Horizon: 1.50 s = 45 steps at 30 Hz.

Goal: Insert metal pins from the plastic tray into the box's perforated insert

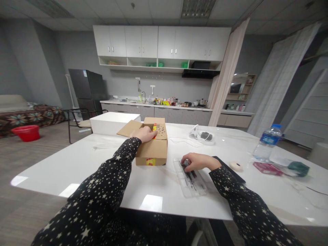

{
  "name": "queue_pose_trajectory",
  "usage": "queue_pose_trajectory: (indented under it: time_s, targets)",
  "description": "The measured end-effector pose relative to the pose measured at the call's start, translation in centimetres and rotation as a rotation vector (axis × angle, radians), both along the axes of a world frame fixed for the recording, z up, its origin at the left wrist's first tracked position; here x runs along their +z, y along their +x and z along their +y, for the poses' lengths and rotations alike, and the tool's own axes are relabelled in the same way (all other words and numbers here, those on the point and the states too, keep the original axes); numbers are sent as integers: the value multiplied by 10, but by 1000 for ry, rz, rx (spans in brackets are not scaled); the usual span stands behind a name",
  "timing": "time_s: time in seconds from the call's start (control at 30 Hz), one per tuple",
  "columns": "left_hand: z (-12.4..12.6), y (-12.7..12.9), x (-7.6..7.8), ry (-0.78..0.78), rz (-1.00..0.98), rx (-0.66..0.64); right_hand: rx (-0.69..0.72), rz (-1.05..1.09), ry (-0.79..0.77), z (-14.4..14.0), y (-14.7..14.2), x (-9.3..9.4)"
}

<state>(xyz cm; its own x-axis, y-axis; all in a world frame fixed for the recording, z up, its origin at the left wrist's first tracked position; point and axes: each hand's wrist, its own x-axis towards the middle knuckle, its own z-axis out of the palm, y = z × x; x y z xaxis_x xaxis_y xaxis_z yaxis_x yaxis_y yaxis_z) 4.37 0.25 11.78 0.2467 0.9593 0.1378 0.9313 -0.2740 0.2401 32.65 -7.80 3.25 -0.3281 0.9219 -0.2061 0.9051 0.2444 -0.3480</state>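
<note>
While the left hand (146,134) lies flat with fingers together on top of the open cardboard box (152,147), seemingly steadying it, its flaps stand folded back just left of and beyond that hand. To its right, the right hand (198,161) rests curled, fingertips down on the dark slender tools in a clear plastic case (191,179), probably to pick among them; whether it pinches one I cannot tell. Well right of that hand stands a water bottle (268,142) on the white table (77,164).
</note>
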Motion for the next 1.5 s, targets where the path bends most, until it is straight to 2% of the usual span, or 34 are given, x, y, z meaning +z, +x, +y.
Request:
queue_pose_trajectory:
  time_s: [0.73,1.1,1.2,1.37,1.5]
  targets:
    - [0,4,0,-6,13,27,8,45,48,5,2,-11]
    - [2,4,-1,-9,15,17,-14,135,-22,5,5,-8]
    - [1,5,0,-5,12,19,0,151,-4,6,5,-9]
    - [-1,5,1,-11,5,12,7,177,123,5,4,-8]
    - [0,5,1,-13,9,14,-2,147,58,1,5,-3]
